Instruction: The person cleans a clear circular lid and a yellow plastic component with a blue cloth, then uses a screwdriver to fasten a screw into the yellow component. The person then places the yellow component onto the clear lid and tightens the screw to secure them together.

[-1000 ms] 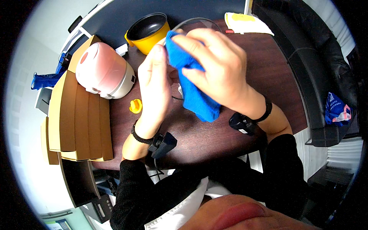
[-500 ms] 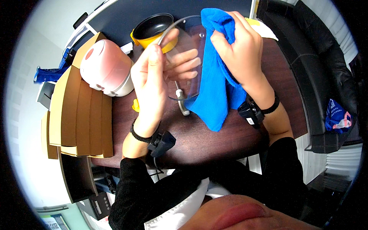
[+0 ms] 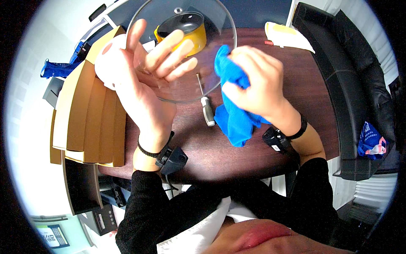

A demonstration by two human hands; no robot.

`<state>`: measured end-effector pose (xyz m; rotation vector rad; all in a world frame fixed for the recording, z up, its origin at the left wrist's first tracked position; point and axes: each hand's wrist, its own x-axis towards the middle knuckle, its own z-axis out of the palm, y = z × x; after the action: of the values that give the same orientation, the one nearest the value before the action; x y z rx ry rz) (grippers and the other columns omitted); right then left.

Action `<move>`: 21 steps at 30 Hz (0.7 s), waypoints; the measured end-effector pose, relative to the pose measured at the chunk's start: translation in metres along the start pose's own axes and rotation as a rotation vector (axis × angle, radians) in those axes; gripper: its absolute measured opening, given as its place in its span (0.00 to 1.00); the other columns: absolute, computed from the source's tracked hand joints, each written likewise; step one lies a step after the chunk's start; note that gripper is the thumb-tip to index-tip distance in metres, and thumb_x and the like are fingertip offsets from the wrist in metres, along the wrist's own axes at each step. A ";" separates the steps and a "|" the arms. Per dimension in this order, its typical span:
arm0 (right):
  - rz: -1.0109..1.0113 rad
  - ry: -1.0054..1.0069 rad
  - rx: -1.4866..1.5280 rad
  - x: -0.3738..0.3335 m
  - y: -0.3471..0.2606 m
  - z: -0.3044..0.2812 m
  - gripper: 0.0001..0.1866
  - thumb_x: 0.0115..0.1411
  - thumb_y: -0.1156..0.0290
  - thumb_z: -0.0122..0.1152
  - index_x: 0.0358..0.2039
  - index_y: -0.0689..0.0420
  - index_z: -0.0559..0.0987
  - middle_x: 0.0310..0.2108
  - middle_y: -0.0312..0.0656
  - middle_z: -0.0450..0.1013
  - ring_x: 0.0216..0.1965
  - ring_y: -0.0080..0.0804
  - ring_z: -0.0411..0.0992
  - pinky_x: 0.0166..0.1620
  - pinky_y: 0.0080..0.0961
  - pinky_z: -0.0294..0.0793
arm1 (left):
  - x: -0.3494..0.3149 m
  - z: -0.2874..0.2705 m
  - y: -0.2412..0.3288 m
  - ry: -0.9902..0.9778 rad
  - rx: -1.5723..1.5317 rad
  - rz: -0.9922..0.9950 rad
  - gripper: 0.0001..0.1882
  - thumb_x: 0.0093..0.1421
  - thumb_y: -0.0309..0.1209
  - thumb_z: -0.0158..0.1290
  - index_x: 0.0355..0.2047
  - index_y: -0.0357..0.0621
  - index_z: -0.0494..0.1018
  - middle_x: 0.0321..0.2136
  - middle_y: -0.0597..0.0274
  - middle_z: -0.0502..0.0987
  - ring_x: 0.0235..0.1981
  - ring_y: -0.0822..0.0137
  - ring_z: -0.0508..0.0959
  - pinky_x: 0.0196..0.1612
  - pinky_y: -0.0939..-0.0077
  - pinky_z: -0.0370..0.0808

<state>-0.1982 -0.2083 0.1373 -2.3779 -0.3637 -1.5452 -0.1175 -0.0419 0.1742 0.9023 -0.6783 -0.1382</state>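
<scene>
The left hand (image 3: 141, 76) is holding a round, transparent glass lid (image 3: 213, 53) with a thin rim, raised above the bench; its fingers are standing apart and are showing through the smooth glass. The right hand (image 3: 257, 82) is clamping its fingers together on a soft, bright blue fabric cloth (image 3: 237, 127), which is hanging below it in loose folds. The cloth is staying close to the lid's rim, but whether they are touching, I cannot tell.

Between the hands, nearer to the body, a slim screwdriver with grey-and-white handle (image 3: 207, 111) is lying on the dark brown, wood-grained bench (image 3: 296, 106). Beyond the left hand, a glossy yellow pot with black inside (image 3: 198, 42) is standing, partly seen through the glass. Left of this hand, a rounded pink appliance (image 3: 110, 63) is sitting beside flat-sided brown cardboard boxes (image 3: 84, 114).

About writing: a black wrist device (image 3: 272, 136) below the right hand is carrying a small white label, and farther right a blue bag (image 3: 367, 142) is showing white lettering, too small for reading.
</scene>
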 end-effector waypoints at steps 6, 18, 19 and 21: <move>-0.084 -0.232 0.074 -0.010 -0.035 -0.004 0.25 0.29 0.60 0.67 0.32 0.56 0.78 0.31 0.39 0.71 0.28 0.36 0.70 0.32 0.32 0.72 | -0.008 0.006 -0.014 -0.036 -0.140 -0.115 0.30 0.64 0.55 0.30 0.62 0.54 0.52 0.50 0.38 0.68 0.48 0.46 0.73 0.48 0.51 0.73; -0.004 0.059 -0.059 -0.003 -0.013 -0.015 0.25 0.33 0.65 0.68 0.36 0.54 0.75 0.31 0.38 0.70 0.27 0.37 0.70 0.29 0.30 0.70 | -0.028 0.017 -0.034 -0.149 -0.181 -0.318 0.26 0.67 0.47 0.34 0.57 0.41 0.60 0.38 0.46 0.77 0.32 0.68 0.80 0.33 0.79 0.77; 0.014 0.083 -0.056 0.000 -0.011 -0.016 0.24 0.35 0.66 0.67 0.37 0.55 0.75 0.31 0.40 0.70 0.29 0.39 0.71 0.32 0.32 0.72 | -0.030 0.021 -0.031 -0.103 -0.127 -0.298 0.27 0.67 0.47 0.34 0.57 0.41 0.60 0.38 0.45 0.77 0.34 0.66 0.80 0.34 0.78 0.77; 0.115 0.097 -0.060 0.001 -0.006 -0.016 0.21 0.39 0.65 0.65 0.36 0.54 0.75 0.32 0.41 0.72 0.32 0.40 0.73 0.35 0.32 0.73 | -0.028 0.029 -0.020 -0.067 -0.073 -0.270 0.29 0.66 0.50 0.36 0.57 0.41 0.59 0.39 0.41 0.76 0.36 0.59 0.80 0.37 0.75 0.78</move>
<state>-0.2132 -0.2086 0.1454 -2.3127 -0.1590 -1.6322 -0.1533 -0.0636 0.1576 0.9190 -0.6068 -0.4329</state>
